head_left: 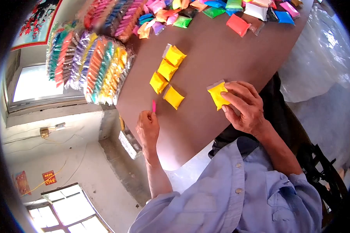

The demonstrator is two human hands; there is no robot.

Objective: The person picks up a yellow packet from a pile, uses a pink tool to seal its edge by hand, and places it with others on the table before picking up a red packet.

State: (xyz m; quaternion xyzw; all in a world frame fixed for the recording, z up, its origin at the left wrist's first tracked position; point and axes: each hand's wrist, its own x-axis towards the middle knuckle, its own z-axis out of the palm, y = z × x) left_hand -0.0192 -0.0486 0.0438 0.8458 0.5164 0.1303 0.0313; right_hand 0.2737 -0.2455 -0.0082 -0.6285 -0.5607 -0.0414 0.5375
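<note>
So the right hand (pixel 245 106) is on a yellow packet (pixel 216 93) lying flat on the brown worktop (pixel 210 54), close to the near edge. The fingers are curled over its right half and the thumb is tucked at its lower side, so it's a loose grip with the hand half closed. The left hand (pixel 147 128) is closed up tight, pinching a little pink stick (pixel 153 105) that pokes up out of the fingers. That hand sits right by the rounded corner of the worktop, pretty much at the edge. Four more yellow packets (pixel 167 70) sit in a loose cluster between and beyond the two hands, and a couple of them touch each other. The nearest one is just past the pink stick, and all four are well apart from the held packet. There's a good bare stretch of worktop around the right hand and out toward the far end — plenty of room there. The far end is crowded with a loose pile of coloured packets (pixel 221 13). The left edge is jammed with wrapped bundles (pixel 93 66) of packets, and they hang out over that edge. Off the right side there's clear plastic sheeting (pixel 319 58) — below the worktop, not on it.
</note>
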